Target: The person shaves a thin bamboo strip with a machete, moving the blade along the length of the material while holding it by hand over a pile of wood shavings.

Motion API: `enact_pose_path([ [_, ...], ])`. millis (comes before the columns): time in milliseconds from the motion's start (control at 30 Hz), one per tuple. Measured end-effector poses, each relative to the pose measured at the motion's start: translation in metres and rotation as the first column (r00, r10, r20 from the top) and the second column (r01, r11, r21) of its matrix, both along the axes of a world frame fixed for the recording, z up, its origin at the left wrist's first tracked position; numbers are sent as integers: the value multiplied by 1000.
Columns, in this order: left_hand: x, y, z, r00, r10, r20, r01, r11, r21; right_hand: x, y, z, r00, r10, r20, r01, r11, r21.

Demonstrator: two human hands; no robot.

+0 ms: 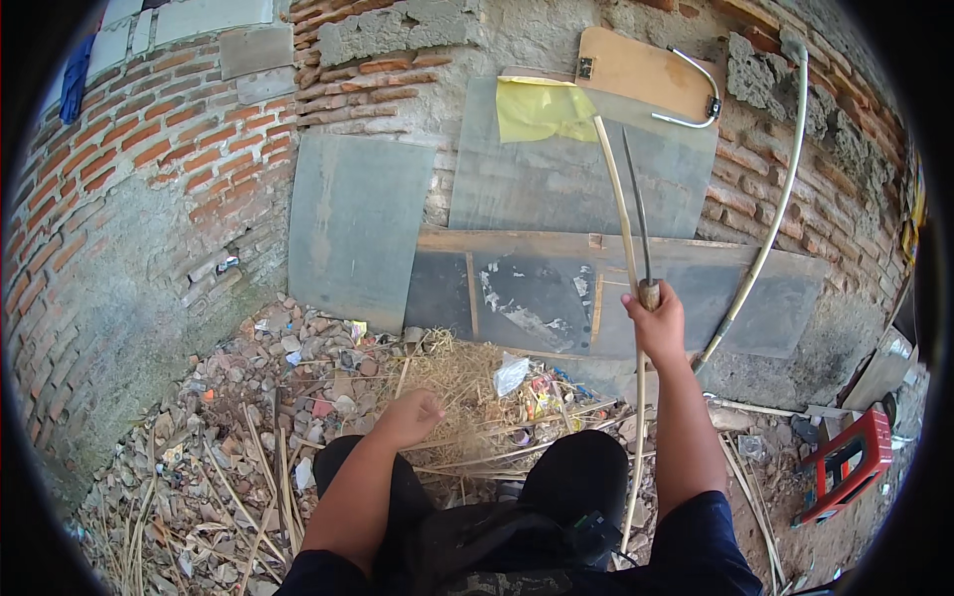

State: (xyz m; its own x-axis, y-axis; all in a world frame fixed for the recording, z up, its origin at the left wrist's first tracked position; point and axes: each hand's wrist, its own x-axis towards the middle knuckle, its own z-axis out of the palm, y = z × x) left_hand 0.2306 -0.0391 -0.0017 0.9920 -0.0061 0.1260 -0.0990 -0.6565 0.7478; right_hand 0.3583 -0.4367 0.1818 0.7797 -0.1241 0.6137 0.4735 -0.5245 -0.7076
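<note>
The right hand has its fingers clamped on a long, narrow, grey-bladed knife by its brown wooden handle, blade upward. A pale, slender cane strip runs just left of the blade and past the hand (whether gripped too, I cannot tell). The left hand, its fingers curled together, hangs near dry, straw-coloured shavings.

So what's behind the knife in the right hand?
Behind the knife in the right hand are grey boards against a brick wall. The boards cover the wall there, so that part can't be seen.
</note>
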Motion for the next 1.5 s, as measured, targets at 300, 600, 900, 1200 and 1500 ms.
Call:
enact_pose_path([
  [300,10,-17,-1,998,-64,23,59,985,160,-3,105,71,948,296,117,-312,937,156],
  [600,19,-25,15,908,10,419,-94,979,181,-10,141,89,815,490,310,-568,564,600],
  [900,22,-18,10,957,-75,282,54,995,83,25,117,65,846,399,354,-503,372,780],
  [1200,-3,2,47,925,228,303,-256,965,55,82,71,-15,966,137,220,-259,502,825],
  [1500,-84,19,156,772,452,448,-493,870,-28,117,56,-108,989,65,-131,8,870,493],
])
